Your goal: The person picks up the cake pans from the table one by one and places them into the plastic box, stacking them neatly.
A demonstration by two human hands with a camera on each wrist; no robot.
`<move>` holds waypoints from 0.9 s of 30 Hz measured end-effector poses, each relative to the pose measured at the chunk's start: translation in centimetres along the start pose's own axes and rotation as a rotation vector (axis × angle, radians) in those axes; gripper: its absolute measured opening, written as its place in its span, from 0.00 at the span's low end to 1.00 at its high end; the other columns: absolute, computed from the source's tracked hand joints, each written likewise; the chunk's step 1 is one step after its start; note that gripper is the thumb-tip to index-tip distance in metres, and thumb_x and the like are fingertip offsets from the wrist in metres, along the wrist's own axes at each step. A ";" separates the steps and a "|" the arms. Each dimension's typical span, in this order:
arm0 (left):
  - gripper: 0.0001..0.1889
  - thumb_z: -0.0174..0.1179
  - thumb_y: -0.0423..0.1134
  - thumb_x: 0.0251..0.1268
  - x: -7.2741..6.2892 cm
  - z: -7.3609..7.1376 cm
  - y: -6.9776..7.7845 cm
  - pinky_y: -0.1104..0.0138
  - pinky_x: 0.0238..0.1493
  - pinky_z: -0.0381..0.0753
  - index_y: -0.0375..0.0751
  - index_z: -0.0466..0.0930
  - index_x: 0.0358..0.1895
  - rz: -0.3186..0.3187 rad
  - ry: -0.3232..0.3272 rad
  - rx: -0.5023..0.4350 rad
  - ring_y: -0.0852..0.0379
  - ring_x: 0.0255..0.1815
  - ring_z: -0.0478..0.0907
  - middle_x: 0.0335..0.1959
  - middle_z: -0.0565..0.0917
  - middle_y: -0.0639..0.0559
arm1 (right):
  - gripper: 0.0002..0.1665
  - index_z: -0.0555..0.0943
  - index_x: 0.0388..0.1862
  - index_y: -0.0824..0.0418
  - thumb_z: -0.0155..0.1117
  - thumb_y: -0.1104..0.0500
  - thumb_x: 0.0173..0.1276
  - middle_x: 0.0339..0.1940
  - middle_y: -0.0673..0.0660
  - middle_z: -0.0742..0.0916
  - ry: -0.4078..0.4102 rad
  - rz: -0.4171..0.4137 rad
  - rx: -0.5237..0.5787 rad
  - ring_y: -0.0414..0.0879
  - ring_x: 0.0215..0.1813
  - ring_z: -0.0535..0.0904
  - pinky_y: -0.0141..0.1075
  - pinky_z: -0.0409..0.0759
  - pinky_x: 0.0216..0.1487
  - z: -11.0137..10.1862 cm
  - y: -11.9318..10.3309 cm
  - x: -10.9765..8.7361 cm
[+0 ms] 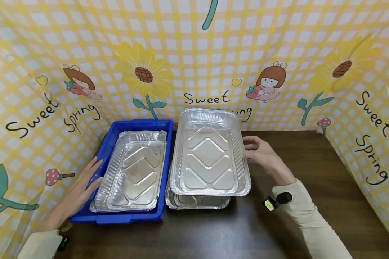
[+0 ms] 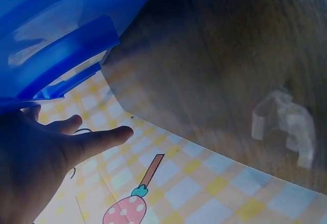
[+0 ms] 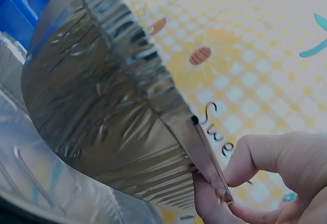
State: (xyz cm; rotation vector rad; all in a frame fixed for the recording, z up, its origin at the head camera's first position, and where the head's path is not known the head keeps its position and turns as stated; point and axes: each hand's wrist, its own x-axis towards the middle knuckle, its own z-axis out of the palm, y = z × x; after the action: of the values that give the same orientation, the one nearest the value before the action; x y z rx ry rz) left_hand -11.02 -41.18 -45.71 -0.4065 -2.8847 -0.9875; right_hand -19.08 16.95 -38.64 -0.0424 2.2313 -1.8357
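My right hand (image 1: 262,154) pinches the right rim of a shiny foil tray (image 1: 207,158), thumb on one side and fingers on the other in the right wrist view. That tray is raised and tilted above another foil tray (image 1: 199,202), which it mostly hides. To the left, a third foil tray (image 1: 139,172) lies inside a blue plastic bin (image 1: 129,218). My left hand (image 1: 81,189) lies along the bin's left side with its fingers extended. In the left wrist view, the thumb stands out straight beneath the bin's blue rim (image 2: 66,63); the other fingers are partly hidden.
A dark wooden table (image 1: 298,162) carries everything. Yellow checked cloth (image 1: 210,54) hangs at the back and both sides, close behind the trays and along the bin's left. A small clear plastic piece (image 2: 286,124) shows on the table in the left wrist view.
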 end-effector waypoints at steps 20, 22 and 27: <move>0.36 0.48 0.42 0.87 0.1 0.1 -0.3 0.25 0.74 0.36 0.48 0.42 0.89 -0.018 0.000 -0.007 0.29 0.85 0.38 0.89 0.39 0.43 | 0.40 0.68 0.76 0.69 0.63 0.70 0.62 0.55 0.68 0.81 0.001 -0.002 0.045 0.50 0.45 0.81 0.37 0.85 0.39 8.2 -2.6 1.8; 0.36 0.47 0.41 0.87 0.1 0.1 -0.3 0.25 0.75 0.36 0.47 0.42 0.89 -0.021 0.003 -0.002 0.28 0.85 0.38 0.89 0.39 0.42 | 0.40 0.68 0.76 0.70 0.63 0.71 0.62 0.55 0.69 0.81 -0.010 -0.009 0.057 0.51 0.46 0.82 0.38 0.86 0.39 9.1 -2.8 2.1; 0.35 0.47 0.41 0.88 0.2 0.1 -0.5 0.28 0.77 0.36 0.47 0.43 0.89 -0.021 0.010 0.009 0.31 0.86 0.38 0.89 0.40 0.42 | 0.40 0.69 0.76 0.69 0.63 0.74 0.63 0.55 0.70 0.82 -0.018 -0.017 0.111 0.53 0.45 0.84 0.40 0.88 0.40 11.0 -3.6 2.6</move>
State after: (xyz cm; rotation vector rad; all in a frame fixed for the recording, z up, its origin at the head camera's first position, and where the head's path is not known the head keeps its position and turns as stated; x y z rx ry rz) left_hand -11.33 -41.49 -46.04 -0.3711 -2.8893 -0.9760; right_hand -19.75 5.13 -37.49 -0.0580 2.1201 -1.9567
